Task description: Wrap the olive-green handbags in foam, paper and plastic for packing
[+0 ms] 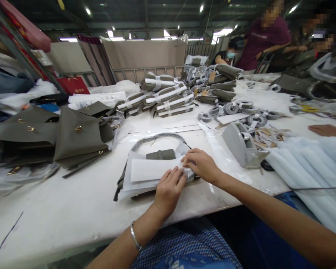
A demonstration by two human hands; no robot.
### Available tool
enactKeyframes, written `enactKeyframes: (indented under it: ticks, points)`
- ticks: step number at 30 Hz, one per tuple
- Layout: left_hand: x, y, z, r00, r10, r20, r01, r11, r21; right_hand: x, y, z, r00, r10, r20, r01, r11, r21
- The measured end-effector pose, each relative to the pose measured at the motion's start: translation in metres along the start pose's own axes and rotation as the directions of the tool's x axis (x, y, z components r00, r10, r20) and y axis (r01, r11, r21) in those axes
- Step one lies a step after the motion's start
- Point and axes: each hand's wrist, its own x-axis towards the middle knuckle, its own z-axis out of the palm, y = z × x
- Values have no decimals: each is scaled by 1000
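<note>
An olive-grey bag (160, 154) lies flat on the table in front of me, partly covered by white wrapping. Over it rests a white padding sheet (148, 171), with translucent wrapping paper (127, 183) around its edges. My left hand (170, 188) presses on the sheet's right part, fingers stretched out. At the right end of the bundle my right hand (198, 163) has its fingers curled in on the wrapping, pinching it near a shiny, clear-wrapped part (188, 173). A wrapped handle (159, 136) arcs out behind the bag.
Unwrapped olive-grey bags (78, 140) stand at left. Stacked flat bags (168, 97) lie at the back. A grey tape dispenser (242, 144), rolled straps (231, 108) and a pale foam pile (310, 168) are at right. Another person's hand (327, 130) rests beyond; co-workers (261, 37) stand behind.
</note>
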Motion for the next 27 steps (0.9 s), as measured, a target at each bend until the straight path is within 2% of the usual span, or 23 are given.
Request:
enactKeyframes:
  ticks: [7, 14, 19, 22, 25, 27]
  points:
    - [5, 0, -9, 999, -19, 39, 20, 999, -26, 16, 11, 0, 984, 44, 175, -56, 996, 67]
    - [5, -3, -12, 991, 57, 119, -60, 998, 23, 27, 26, 5, 980, 51, 195, -68, 994, 82]
    - [10, 1, -8, 984, 8, 176, -22, 997, 80, 25, 20, 10, 989, 101, 105, -111, 990, 91]
    - [10, 0, -8, 979, 9, 203, -29, 995, 96, 15, 20, 3, 993, 113, 25, -115, 989, 98]
    - [8, -3, -5, 985, 21, 172, -40, 994, 106, -4, 38, -28, 979, 174, -101, -166, 982, 88]
    - [5, -6, -2, 988, 33, 148, -48, 993, 104, -22, 60, -64, 933, 276, -231, -266, 961, 76]
